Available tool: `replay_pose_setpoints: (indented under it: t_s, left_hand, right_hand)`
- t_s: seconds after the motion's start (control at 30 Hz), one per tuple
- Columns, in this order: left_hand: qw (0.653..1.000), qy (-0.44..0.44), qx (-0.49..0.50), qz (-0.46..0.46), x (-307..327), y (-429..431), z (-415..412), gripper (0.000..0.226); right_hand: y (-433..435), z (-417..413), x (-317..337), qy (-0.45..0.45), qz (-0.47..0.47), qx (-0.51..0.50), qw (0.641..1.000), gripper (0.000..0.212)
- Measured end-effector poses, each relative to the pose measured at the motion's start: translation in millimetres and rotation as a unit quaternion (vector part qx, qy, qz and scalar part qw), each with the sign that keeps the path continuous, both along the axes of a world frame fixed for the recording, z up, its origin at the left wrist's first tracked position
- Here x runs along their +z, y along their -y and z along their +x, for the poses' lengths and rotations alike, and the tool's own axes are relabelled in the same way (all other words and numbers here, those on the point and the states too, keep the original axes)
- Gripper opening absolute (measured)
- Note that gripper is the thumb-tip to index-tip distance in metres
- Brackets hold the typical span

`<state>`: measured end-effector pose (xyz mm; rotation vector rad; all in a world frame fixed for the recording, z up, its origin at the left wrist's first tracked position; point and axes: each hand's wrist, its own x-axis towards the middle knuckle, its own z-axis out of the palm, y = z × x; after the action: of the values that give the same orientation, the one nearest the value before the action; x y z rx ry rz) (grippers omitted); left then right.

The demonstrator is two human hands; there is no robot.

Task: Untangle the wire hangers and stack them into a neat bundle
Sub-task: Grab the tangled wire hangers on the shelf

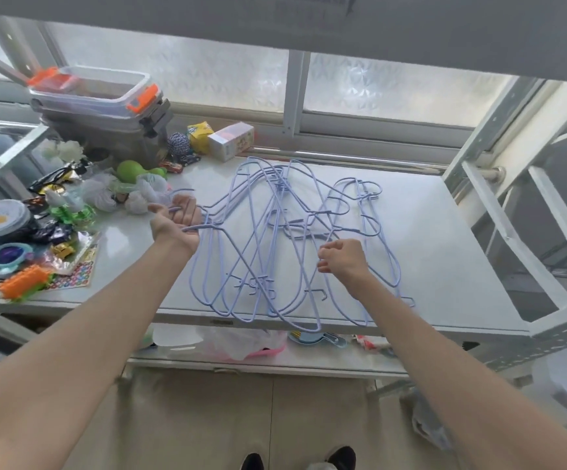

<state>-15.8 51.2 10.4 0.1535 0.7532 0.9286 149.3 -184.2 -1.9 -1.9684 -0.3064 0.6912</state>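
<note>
Several pale blue wire hangers (275,232) lie crossed and tangled on the white shelf top (445,266), some reaching over its front edge. My left hand (178,220) is closed around the hooks of a few hangers at the left side of the pile and holds them slightly raised. My right hand (343,257) hovers over the middle of the tangle with its fingers curled; whether it pinches a wire is hidden from me. More hangers (367,195) with their hooks lie at the far right of the pile.
Toys and clutter fill the shelf's left end: a green toy (133,169), round sunglasses (0,254), an orange toy (24,281), a small white box (231,139). A clear bin with orange latches (95,89) stands behind. Window frames back the shelf; metal racking (513,232) stands right.
</note>
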Motion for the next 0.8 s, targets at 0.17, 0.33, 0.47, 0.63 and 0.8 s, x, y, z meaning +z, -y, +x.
replay_pose_setpoints:
  t_s: [0.17,0.33,0.47,0.63,0.8]
  left_hand:
    - [0.999,-0.027,-0.012,0.023,-4,-2,-9,0.05]
    - [1.0,0.024,-0.009,0.013,-6,0,-12,0.046]
    - [0.999,0.052,-0.013,0.002,-5,0,-12,0.047]
    - [0.998,0.063,-0.015,-0.004,-4,0,-12,0.047]
    - [0.996,0.085,-0.009,-0.012,-3,2,-12,0.048]
  right_hand:
    - [-27,-6,-25,0.07,-0.061,0.033,0.995,0.012]
    - [-40,-12,-28,0.11,-0.142,0.07,0.981,0.023]
    - [-45,-12,-33,0.101,-0.129,0.023,0.986,0.018]
    - [-41,-16,-27,0.008,0.033,-0.098,0.995,0.031]
    - [-41,-14,-20,-0.153,0.143,-0.165,0.964,0.036]
